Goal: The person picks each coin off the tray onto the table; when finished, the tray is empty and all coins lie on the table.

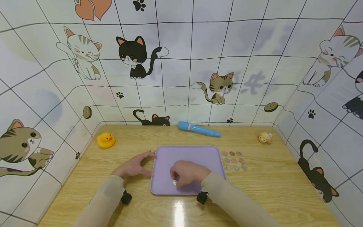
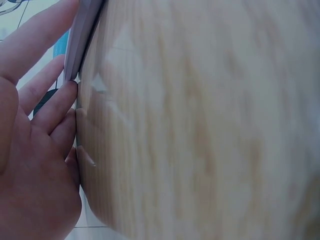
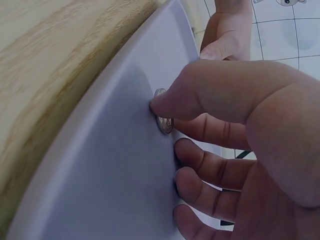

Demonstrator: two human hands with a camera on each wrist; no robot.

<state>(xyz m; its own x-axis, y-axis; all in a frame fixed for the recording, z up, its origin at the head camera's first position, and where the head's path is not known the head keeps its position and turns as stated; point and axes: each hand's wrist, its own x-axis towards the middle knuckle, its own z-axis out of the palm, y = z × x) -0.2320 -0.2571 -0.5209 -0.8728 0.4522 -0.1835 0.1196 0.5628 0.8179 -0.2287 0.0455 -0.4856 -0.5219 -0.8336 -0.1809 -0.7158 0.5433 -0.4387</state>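
A lilac tray (image 1: 195,154) lies on the wooden table. Over its lower middle, my right hand (image 1: 189,172) pinches a silver coin (image 3: 165,125) between thumb and index finger; the coin lies at the tray's surface. In the right wrist view the thumb (image 3: 182,97) covers part of the coin, and the other fingers are bent with their tips at the tray. At the tray's left rim rests my left hand (image 1: 135,165), thumb and fingers spread and touching that edge. From the left wrist, the palm and extended fingers show beside the tray's side.
Several coins (image 1: 234,160), copper and silver, lie in rows on the table right of the tray. A blue pen-shaped thing (image 1: 199,129) lies behind it. A yellow rubber duck (image 1: 106,140) sits back left, a small figurine (image 1: 265,137) back right. Cat-patterned walls (image 1: 175,72) enclose the table.
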